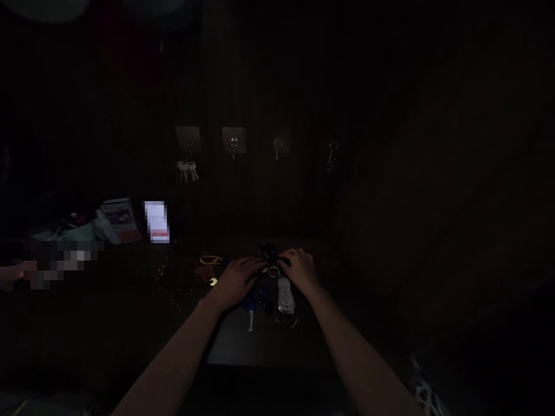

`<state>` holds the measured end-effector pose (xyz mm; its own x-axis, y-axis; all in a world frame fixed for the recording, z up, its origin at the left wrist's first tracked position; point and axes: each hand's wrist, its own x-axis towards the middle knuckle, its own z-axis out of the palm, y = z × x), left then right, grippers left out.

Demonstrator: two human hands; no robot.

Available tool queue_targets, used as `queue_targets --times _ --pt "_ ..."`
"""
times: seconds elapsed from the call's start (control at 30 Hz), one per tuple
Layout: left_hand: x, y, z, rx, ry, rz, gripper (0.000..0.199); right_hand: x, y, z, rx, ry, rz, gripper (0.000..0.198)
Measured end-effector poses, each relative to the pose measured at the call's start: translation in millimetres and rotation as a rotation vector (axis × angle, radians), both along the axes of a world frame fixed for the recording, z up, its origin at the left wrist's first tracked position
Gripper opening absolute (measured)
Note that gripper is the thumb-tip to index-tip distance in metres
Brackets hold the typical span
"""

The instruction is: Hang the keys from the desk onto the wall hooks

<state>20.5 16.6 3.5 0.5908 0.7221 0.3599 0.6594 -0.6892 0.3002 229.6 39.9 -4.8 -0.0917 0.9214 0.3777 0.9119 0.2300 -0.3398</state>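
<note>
The scene is very dark. My left hand (240, 280) lies over a cluster of keys with its fingers stretched out toward the right. Opposite it, my right hand (301, 268) rests with bent fingers, the thumb apart and pointing left; its fingertips are dim. A black, glossy object (267, 251) lies between the fingertips, close to both hands. Below it is a metal key ring (273, 271). A grey remote control fob (285, 296) lies beside my right wrist. Under my left hand are a dark key fob (264, 301) and a silver key (250, 320).
Wall hooks (234, 141) line the back, and a bunch of keys (188, 169) hangs from the leftmost. Left on the tabletop (243, 349) are a yellow loop (210, 260), a beaded string (162, 271), a lit, blurred screen (156, 222) and a box (122, 219). Another hand (12, 274) appears far left.
</note>
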Motion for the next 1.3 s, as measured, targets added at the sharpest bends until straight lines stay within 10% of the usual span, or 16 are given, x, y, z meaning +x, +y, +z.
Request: queue_targets --times 0.47,1.3 --pt "-9.9 7.5 -6.4 0.066 -0.264 0.134 0.029 1.1 1.4 1.0 0.043 0.074 -0.056 0.02" --pt "-13.6 2.6 -0.4 0.129 -0.1 0.329 0.018 -0.7 -3.4 24.5 -0.096 1.49 0.247 0.03"
